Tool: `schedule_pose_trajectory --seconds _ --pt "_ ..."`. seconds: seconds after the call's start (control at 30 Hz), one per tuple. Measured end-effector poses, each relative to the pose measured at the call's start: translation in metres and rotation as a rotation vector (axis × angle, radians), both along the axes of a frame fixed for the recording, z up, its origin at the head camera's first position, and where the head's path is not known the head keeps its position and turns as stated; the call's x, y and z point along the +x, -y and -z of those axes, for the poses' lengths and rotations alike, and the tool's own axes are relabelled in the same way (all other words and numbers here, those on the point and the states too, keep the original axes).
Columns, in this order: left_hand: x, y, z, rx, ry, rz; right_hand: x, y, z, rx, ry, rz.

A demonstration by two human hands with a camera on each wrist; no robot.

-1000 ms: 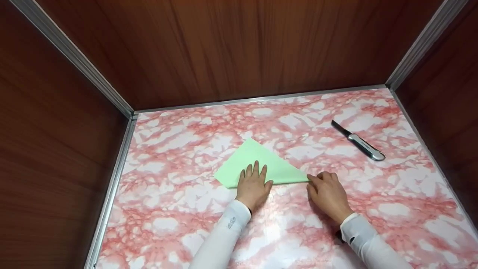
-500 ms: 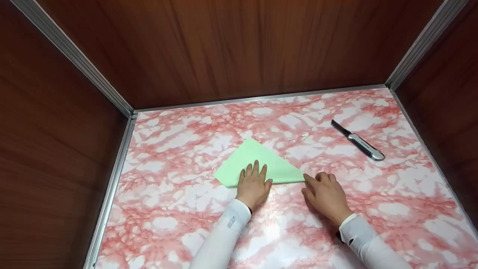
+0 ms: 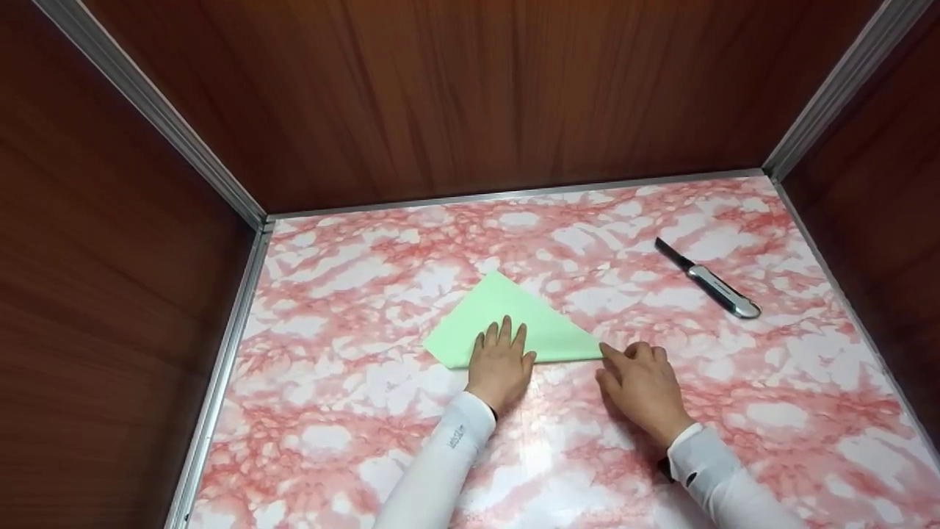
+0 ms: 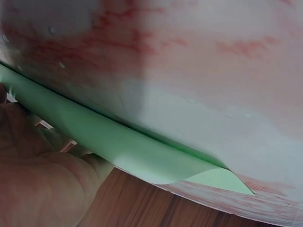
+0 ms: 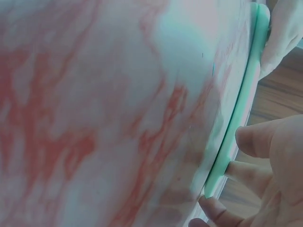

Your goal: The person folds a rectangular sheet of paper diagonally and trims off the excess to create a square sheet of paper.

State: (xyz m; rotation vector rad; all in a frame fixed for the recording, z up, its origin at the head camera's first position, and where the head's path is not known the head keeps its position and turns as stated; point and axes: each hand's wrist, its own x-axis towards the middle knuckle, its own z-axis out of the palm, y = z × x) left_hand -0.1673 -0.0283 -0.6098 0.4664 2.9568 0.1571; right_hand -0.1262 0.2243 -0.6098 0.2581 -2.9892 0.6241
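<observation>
A folded sheet of light green paper (image 3: 507, 305) lies on the table with a pointed corner toward the back. In the left wrist view its near fold (image 4: 118, 142) is a soft, rounded roll. My left hand (image 3: 499, 371) rests on the paper's near part, palm down with fingers spread. At the paper's right corner, my right hand (image 3: 646, 386) touches it with the index fingertip, thumb apart from that finger. The right wrist view shows the green folded edge (image 5: 241, 101) passing beside the right thumb (image 5: 253, 139). The left palm hides part of the fold.
A folding knife or saw (image 3: 716, 286) with a dark blade and a black and silver handle lies at the right rear. The tabletop (image 3: 330, 441) has a red and white marbled pattern. Dark wood panels (image 3: 440, 95) with metal edging enclose its back and sides.
My right hand has shifted slightly left along the paper's near edge, and the right corner has drawn in a little. The left hand stays in place. The head view has moved slightly.
</observation>
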Motion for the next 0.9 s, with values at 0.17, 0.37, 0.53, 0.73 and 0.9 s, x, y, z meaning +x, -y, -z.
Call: schedule_pose_trajectory --seconds 0.17,0.37,0.53,0.73,0.9 --pt "-0.0001 0.0001 0.0001 0.020 -0.004 -0.005 0.0002 0.0008 -0.0017 0.021 -0.005 0.006" --pt "0.0019 0.0004 -0.0004 0.034 -0.020 -0.003 0.0032 0.0034 -0.0033 0.036 0.011 0.018" --pt "0.0019 -0.0003 0.0008 0.030 -0.030 0.004 0.0051 0.0049 -0.0042 0.032 0.024 0.024" --pt "0.0004 -0.0003 -0.0012 0.040 -0.009 0.000 0.0033 0.0041 -0.0043 0.019 0.016 0.013" --pt "0.0011 -0.0002 -0.0007 0.027 -0.002 -0.006 0.0028 0.0027 -0.0015 0.015 -0.001 0.002"
